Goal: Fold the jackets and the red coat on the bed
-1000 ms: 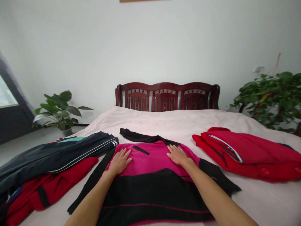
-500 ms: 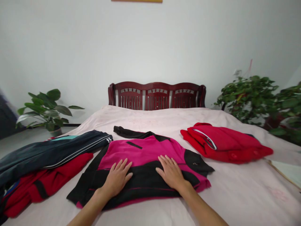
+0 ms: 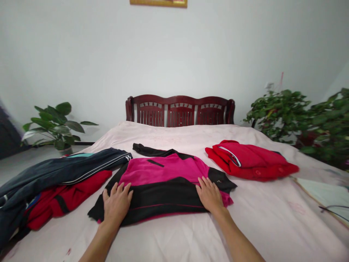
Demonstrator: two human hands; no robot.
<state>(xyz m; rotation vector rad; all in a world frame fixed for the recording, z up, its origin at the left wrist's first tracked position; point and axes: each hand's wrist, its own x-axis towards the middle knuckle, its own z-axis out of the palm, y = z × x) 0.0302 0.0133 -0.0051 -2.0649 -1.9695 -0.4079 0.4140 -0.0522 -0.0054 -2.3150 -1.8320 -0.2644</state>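
Observation:
A magenta and black long-sleeved top [image 3: 163, 196] lies spread on the bed, partly folded over, its black panel nearest me. One black sleeve stretches out along its far side. My left hand [image 3: 116, 202] rests flat on the left end of the top, fingers spread. On the right end lies my right hand [image 3: 210, 194], palm down with its fingers extended over the black and magenta cloth. Neither hand grips the fabric.
At left is a heap of clothes with navy trousers [image 3: 81, 169] over a red garment [image 3: 71, 200]. Folded red clothes [image 3: 253, 162] sit at right, near a pale flat item [image 3: 324, 194]. A pink sheet [image 3: 169, 240] covers the bed; a wooden headboard [image 3: 181, 109] stands behind.
My hands have slid apart across the top, the left one outward to its left end, the right one slightly rightward. The camera view has shifted a little.

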